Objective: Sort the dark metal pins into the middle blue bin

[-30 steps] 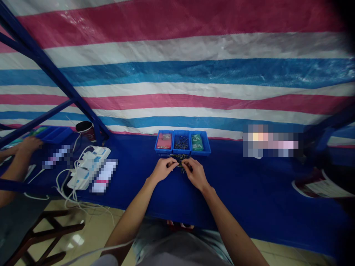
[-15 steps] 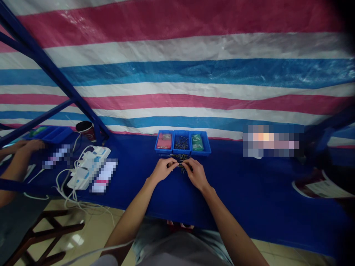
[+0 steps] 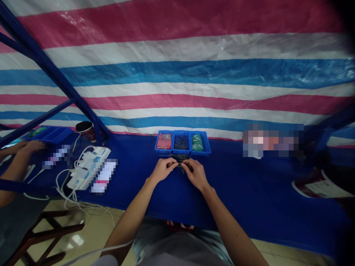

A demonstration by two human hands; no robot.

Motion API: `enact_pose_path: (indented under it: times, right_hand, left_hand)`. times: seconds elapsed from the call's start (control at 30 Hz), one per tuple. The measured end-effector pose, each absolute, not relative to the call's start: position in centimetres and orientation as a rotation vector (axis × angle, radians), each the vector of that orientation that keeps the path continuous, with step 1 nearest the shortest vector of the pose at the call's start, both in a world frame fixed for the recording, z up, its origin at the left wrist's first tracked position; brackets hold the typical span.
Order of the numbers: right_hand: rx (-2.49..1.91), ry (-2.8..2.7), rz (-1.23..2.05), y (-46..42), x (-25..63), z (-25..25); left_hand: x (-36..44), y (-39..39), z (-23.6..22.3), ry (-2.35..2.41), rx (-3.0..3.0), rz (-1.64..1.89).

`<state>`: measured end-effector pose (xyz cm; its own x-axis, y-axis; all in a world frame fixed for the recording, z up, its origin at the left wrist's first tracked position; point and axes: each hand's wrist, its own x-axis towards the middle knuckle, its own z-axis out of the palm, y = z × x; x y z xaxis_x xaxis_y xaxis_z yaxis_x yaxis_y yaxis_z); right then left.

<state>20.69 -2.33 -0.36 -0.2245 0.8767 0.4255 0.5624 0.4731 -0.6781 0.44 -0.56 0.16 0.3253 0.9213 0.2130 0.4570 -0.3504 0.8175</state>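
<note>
My left hand point(image 3: 163, 170) and my right hand point(image 3: 195, 173) meet over the table, both pinched, fingertips nearly touching. Between them is something small and thin that I cannot make out clearly. Just behind and under the fingertips lies a loose pile of thin dark pins point(image 3: 181, 158), several of them sticking out toward me. Behind the pile stand three joined blue bins. The left bin point(image 3: 164, 151) holds a pink packet and small light pieces. More dark pins fill the middle bin point(image 3: 181, 152). In the right bin point(image 3: 205, 147) there is green material with small white pieces.
To the left lie a white power strip point(image 3: 88, 168) with tangled cables and a blurred phone point(image 3: 104, 177). A dark cup point(image 3: 85, 130) stands by the blue frame. Another person's hands point(image 3: 30, 147) are at far left. A striped tarp point(image 3: 177, 77) hangs behind the blue table point(image 3: 249, 192).
Both hands stay in almost the same place, still pinched together over the pile. Only slight finger movement shows.
</note>
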Motion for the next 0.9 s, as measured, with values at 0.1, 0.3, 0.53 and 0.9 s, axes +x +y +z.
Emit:
enact_pose_path:
  times: [0.1,0.3,0.53,0.9]
  right_hand:
    - [-1.197,-1.886,0.51,-2.36,20.67,-0.63]
    - [-1.192,-1.884,0.518,-2.23,20.61,-0.69]
    - [-1.18,-1.896,0.499,-2.15,20.65,-0.43]
    - [-1.204,-1.925,0.465,-2.1,20.71,-0.49]
  left_hand:
    - [0.4,-0.57,0.23,1.215,1.94,0.918]
    - [0.37,-0.58,0.29,1.204,1.936,0.924]
    - [0.47,-0.6,0.31,1.225,1.938,0.908]
    - [0.39,-0.58,0.17,1.203,1.951,0.933]
